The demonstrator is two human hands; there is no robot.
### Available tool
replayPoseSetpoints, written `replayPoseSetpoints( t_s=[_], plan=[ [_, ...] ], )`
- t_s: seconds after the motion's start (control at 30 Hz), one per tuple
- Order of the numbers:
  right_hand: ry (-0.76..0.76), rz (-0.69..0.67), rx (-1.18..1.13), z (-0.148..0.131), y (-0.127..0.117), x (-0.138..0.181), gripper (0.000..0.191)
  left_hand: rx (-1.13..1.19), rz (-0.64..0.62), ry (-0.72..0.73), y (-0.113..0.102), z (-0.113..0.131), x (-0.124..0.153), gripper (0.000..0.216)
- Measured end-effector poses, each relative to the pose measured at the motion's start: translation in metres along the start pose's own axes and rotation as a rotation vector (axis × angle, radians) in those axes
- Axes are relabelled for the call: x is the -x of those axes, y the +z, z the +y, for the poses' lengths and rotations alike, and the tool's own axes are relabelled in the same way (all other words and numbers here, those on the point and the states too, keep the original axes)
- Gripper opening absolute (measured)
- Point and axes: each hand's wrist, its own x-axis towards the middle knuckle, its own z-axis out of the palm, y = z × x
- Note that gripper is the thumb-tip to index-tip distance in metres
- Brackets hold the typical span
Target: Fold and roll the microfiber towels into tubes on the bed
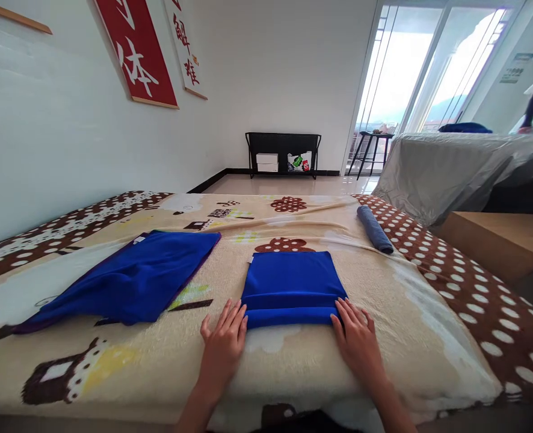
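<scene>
A blue towel (293,282) lies folded into a rough square on the bed, with a folded band along its near edge. My left hand (225,337) rests at the near left corner of that band, fingers stretched out and touching the cloth. At the opposite corner my right hand (357,334) lies with its fingers extended onto the cloth's right edge. Both hands are open, palms down. To the left, a second blue towel (131,276) is spread out and wrinkled, with a dark purple edge and a small white label.
A rolled grey-blue towel (375,229) lies at the right of the patterned cream blanket (266,367), by its brown dotted border (469,288). Beyond the bed are a black rack (283,144), a dark stool (372,141), a grey-covered piece of furniture (429,162) and a brown box (496,234).
</scene>
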Motion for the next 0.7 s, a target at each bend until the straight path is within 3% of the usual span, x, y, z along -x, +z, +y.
replayPoseSetpoints(
  t_s=[0.13,0.23,0.3,0.37,0.47,0.57,0.7],
  plan=[
    [0.047,0.074,0.013,-0.045,0.001,-0.003,0.041,0.045,-0.01,0.122,0.008,0.048,-0.007,0.053],
    [-0.077,-0.009,-0.107,-0.087,0.006,-0.012,0.04,0.165,-0.139,0.249,0.018,0.09,-0.022,0.053],
    [-0.129,-0.078,-0.163,-0.097,0.008,-0.017,0.041,0.192,-0.183,0.22,0.022,0.101,-0.03,0.046],
    [-0.083,-0.099,-0.143,-0.084,0.008,-0.02,0.042,0.181,-0.184,0.162,0.022,0.089,-0.033,0.042],
    [0.026,-0.091,-0.05,-0.038,0.004,-0.019,0.047,0.153,-0.157,0.088,0.02,0.043,-0.026,0.043],
    [0.026,-0.114,-0.002,-0.002,0.0,-0.013,0.051,0.14,-0.15,0.06,0.018,-0.001,-0.014,0.044],
    [0.01,-0.131,0.017,0.006,0.0,-0.011,0.051,0.123,-0.15,0.049,0.017,-0.014,-0.008,0.044]
  ],
)
